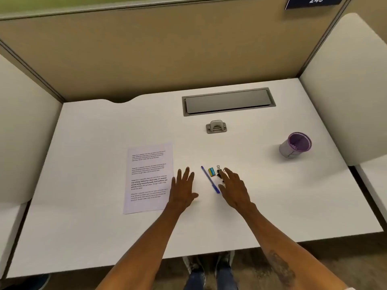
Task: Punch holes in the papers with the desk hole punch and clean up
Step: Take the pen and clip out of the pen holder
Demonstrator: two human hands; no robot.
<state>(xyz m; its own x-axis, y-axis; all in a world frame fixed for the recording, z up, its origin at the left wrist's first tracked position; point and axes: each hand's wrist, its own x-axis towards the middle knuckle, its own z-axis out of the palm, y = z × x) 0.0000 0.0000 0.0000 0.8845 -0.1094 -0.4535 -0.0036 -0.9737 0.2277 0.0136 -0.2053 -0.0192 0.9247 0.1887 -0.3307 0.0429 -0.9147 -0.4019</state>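
Lowest in the frame, both forearms reached in from the bottom edge over the white desk [83, 237]. I read the left hand [183, 188] at lower centre, flat, palm down, fingers spread apart and holding nothing. It lay just beside the right edge of the paper [148, 177]; contact with the sheet I could not confirm. The right hand [233, 188], a little right of centre, was also spread and empty. Its fingertips sat at the binder clip [219, 171] and its thumb side by the lower end of the pen [210, 179]; whether it touched either I could not tell.

The paper occupied centre-left, printed side up, long axis running nearly straight up the frame. Between the hands, the pen lay diagonally, with the eraser [211, 171] just beside it.

Further up, near centre, the punch [216, 127] stood alone, well apart from both hands and up-right of the paper. No sheet was in it, so I judged punching not yet begun. My reading: the left hand was nearer the paper, the right nearer the punch, which lay almost directly above it in frame.

At right, the purple cup [295, 145] stood upright. Beyond the punch, a grey hatch [228, 101] lay shut.
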